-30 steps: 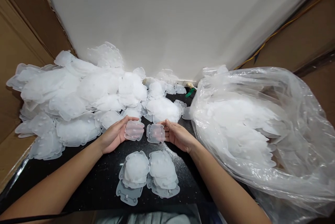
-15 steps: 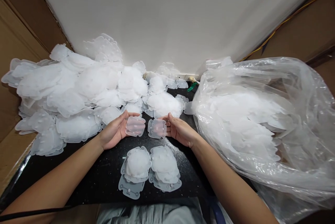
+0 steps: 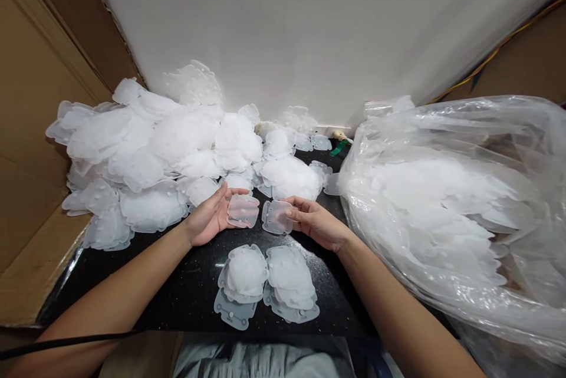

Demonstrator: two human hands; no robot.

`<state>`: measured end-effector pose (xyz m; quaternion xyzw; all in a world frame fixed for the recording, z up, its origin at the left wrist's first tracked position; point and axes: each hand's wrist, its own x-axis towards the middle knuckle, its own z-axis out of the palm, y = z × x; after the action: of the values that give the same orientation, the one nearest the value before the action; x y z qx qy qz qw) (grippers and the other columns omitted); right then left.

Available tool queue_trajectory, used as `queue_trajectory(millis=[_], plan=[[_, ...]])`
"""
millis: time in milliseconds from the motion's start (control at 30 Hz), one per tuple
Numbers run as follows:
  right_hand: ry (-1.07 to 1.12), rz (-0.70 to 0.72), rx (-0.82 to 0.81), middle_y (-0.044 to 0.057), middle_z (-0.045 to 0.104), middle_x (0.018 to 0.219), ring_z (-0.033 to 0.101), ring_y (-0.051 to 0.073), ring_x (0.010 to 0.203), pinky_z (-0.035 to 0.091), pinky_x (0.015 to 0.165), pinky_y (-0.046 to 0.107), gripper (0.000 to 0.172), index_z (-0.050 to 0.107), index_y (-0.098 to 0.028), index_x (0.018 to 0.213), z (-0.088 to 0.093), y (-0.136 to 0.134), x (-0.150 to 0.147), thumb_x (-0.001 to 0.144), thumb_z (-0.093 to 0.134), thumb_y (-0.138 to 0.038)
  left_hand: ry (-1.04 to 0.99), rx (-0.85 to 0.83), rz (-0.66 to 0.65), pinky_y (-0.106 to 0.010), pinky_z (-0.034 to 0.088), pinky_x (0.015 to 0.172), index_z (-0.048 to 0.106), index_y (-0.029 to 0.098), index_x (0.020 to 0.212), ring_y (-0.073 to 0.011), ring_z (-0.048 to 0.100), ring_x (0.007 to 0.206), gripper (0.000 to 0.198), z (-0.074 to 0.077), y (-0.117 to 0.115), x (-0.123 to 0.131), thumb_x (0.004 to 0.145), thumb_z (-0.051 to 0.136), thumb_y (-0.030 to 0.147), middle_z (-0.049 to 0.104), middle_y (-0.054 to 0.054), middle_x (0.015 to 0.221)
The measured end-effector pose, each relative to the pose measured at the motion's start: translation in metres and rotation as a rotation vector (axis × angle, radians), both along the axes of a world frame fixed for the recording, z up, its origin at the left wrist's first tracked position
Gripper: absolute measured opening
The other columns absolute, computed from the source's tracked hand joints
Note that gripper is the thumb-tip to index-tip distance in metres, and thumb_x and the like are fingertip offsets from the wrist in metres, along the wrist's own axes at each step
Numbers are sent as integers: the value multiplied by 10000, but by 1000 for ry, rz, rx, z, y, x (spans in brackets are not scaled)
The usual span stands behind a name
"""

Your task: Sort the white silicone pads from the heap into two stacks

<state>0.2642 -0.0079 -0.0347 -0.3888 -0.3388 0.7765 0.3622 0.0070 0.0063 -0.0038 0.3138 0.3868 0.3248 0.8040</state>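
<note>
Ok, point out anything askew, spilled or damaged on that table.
Both stacks nearest the person are askew: the left stack has its bottom sheet jutting toward the person, and the right stack is fanned unevenly. Pale specks dot the black table, like dust or debris. No clear damage shows.

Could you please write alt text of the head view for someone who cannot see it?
A person's left hand holds one translucent plate and the right hand a second plate, apart, over a black table. Two stacks of similar plates lie nearer the person, a large heap at left, a clear bag of pieces at right.
</note>
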Motion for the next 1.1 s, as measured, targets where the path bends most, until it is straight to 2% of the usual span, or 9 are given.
queue_trajectory(millis=[200,433,500,600,667,733,833,900,1100], plan=[[-1,7,19,-14,649,763,638,121,750,520,817,296,308,638,-176,800,3,-2,-1,687,834,-386,-18,27,-39,-485,511,914,628,155,1139,-323,640,1144,574,2,-1,0,931,383,630,675,-177,1234],[-44,66,126,-21,630,758,590,104,684,499,751,281,294,620,-183,752,8,-3,6,752,778,-431,-8,197,-249,-506,419,1036,631,162,1251,-336,547,1268,755,7,-5,-5,906,252,717,628,-183,1325],[-79,231,260,31,690,928,644,152,862,491,851,325,269,652,-182,797,17,-5,13,777,756,-429,15,373,-457,-492,334,1114,616,169,1309,-339,450,1361,782,15,-5,-10,897,255,727,532,-165,1442],[-116,685,485,109,687,1166,604,243,1157,418,1023,415,289,701,-172,917,34,-9,23,773,761,-415,56,657,-949,-448,179,1193,628,194,1316,-343,311,1444,671,28,-3,-18,882,439,670,457,-114,1511],[-155,788,561,119,704,1139,618,256,1149,432,1018,426,320,702,-168,966,40,-10,25,794,734,-436,79,750,-1132,-431,103,1209,664,223,1275,-337,339,1431,581,32,-2,-21,875,516,617,512,-93,1471],[-277,588,616,99,726,1028,667,234,1018,494,932,400,308,684,-173,981,38,-9,20,855,658,-452,127,790,-1052,-441,156,1202,713,234,1201,-325,467,1354,511,31,-3,-19,892,514,589,603,-100,1385],[-641,53,807,71,704,920,660,212,879,524,844,385,201,655,-198,952,23,-1,6,921,558,-371,404,906,-596,-438,415,1063,757,218,1059,-279,635,1142,379,22,-2,-14,924,532,491,713,-118,1181],[-901,-168,988,88,675,992,629,246,961,505,892,429,125,643,-213,959,10,7,-1,907,552,-280,710,1043,-297,-440,466,1000,736,216,1055,-265,632,1093,288,11,0,-11,912,578,410,699,-112,1132],[-1253,-187,1218,133,566,1212,532,321,1110,492,909,521,231,626,-229,1073,-13,18,-4,845,606,-198,1251,1219,-62,-535,406,1059,597,233,1247,-327,434,1305,431,-21,11,-12,834,687,321,464,-133,1399]])
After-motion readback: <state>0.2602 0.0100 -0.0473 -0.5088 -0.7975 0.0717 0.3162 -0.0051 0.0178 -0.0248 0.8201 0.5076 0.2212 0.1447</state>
